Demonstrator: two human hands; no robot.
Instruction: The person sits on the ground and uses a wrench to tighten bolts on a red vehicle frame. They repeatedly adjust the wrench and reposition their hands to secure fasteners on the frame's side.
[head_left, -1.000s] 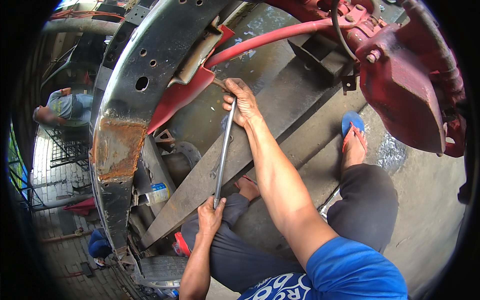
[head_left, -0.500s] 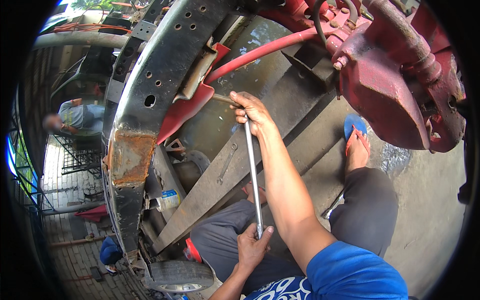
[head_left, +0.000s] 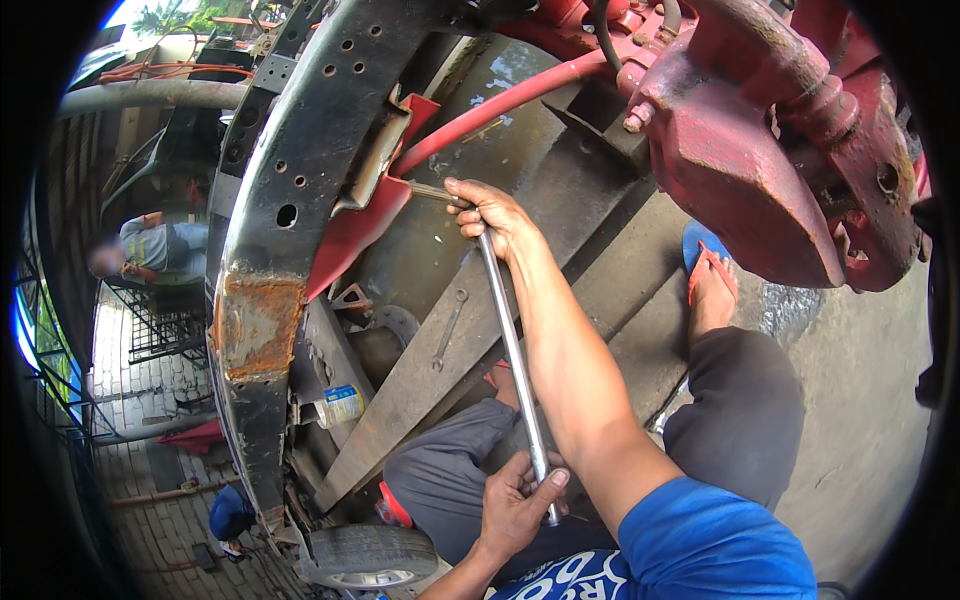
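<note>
Centrally, long bar: a slender steel handle running between the two hands, its upper end inside the right hand's grasp and its lower end in the left hand's.
Right hand: closed around the corner where the long bar meets a short shaft; no gap shows between palm and metal.
Left hand: wrapped about the bar's lower end, nearer the body, a short tip emerging below the fingers.
Short shaft: projects leftward from the right hand to the edge of the red bracket; whether it is seated on a fastener there cannot be told.
Handling: force is probably best applied smoothly at the left hand, where leverage is greatest, with the right hand holding the corner steady and the shaft in line, lest it tilt or slip.
Clearance: the bar's swing would likely be safest kept free of the person's knees.
Loose wrench: left of and below the right hand, on the grey beam, apart from the bar.
Red tube: beyond the right hand, extending from the bracket toward the red casting.
Black rail: farther left of the right hand, past the bracket.
</note>
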